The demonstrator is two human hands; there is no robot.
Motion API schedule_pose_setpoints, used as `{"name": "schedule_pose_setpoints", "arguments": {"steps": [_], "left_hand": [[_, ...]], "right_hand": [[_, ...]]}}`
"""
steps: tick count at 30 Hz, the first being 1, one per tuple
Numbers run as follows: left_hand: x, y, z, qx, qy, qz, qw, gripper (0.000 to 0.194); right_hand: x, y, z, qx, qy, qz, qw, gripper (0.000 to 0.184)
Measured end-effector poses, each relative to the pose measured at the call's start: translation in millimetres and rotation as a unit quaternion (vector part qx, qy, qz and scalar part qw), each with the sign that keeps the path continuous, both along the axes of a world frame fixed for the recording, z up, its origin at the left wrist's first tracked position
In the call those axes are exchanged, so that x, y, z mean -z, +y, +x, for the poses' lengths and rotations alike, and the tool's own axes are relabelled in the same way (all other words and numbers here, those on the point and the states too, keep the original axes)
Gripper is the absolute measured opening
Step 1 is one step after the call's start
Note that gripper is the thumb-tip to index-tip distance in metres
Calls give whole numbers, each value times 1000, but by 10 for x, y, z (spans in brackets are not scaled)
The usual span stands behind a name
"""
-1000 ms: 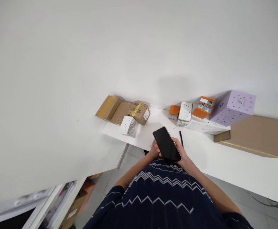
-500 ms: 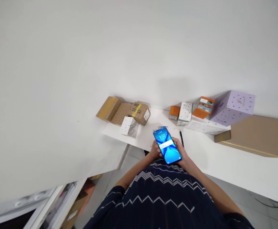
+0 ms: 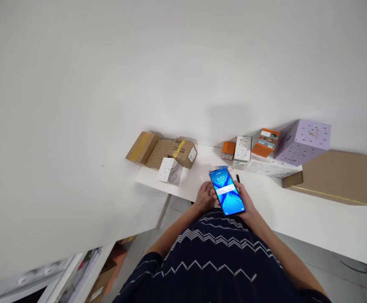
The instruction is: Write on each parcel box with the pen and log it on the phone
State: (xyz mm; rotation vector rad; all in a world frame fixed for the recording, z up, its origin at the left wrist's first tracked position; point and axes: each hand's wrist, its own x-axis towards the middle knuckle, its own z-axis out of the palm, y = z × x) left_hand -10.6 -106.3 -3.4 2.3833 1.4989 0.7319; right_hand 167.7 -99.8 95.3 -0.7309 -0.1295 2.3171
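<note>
A lit smartphone (image 3: 227,191) is gripped in my right hand (image 3: 246,202), its blue lock screen facing up and showing 3:02. Fingertips of that hand wrap round the phone's left edge. Just left of the phone is my left hand (image 3: 205,197), back upward, with loosely bent fingers a little apart and nothing visible in them. A black pen (image 3: 238,178) lies on the white table behind the phone, partly hidden by my right hand.
On the white table (image 3: 189,187), brown cartons (image 3: 143,147) and a white dotted box (image 3: 170,170) stand to the left. Orange boxes (image 3: 228,150), white boxes (image 3: 243,148), a lilac box (image 3: 312,136) and a large flat carton (image 3: 344,176) line the right. A white wall rises behind.
My left hand has come away from the phone and sits to its left. My right hand and the phone have shifted slightly right, covering more of the pen.
</note>
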Motion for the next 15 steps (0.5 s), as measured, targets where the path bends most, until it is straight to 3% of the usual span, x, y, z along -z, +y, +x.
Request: {"name": "schedule_pose_setpoints", "arguments": {"steps": [4, 8, 11, 15], "left_hand": [[-219, 72, -164, -37, 105, 49, 993, 43], [-317, 214, -274, -9, 134, -1, 991, 60], [-320, 317, -300, 20, 131, -49, 990, 63], [-284, 462, -317, -38, 130, -80, 988, 64]], "right_hand": [[65, 24, 354, 113, -102, 31, 988, 44], [418, 7, 788, 227, -285, 33, 931, 49], [794, -53, 1078, 215, -515, 51, 828, 54], [1227, -173, 1282, 23, -793, 98, 600, 61]]}}
